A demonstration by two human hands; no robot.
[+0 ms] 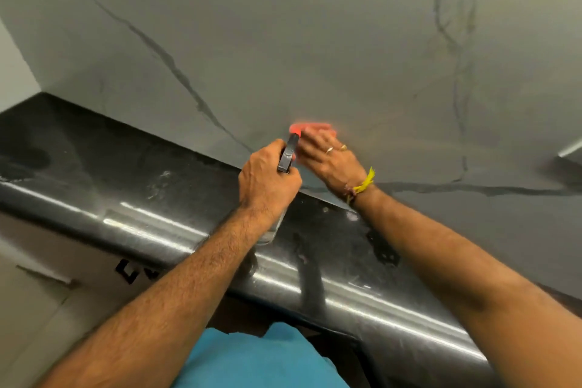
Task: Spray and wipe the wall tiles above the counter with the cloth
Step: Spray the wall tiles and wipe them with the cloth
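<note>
My left hand (267, 181) grips a spray bottle (287, 156) with a dark trigger head and a red nozzle that points at the wall. Its clear body shows below my wrist. My right hand (330, 157) lies flat against the grey marble-look wall tiles (283, 41), pressing a pink-orange cloth (316, 127) onto them just above the counter. Only the cloth's upper edge shows past my fingers. The two hands are almost touching.
A glossy black counter (126, 173) with a rounded front edge runs below the wall, marked with smears and white spots. Pale cabinet fronts (37, 299) sit under it at the left. A metal object (570, 148) pokes in at the right edge.
</note>
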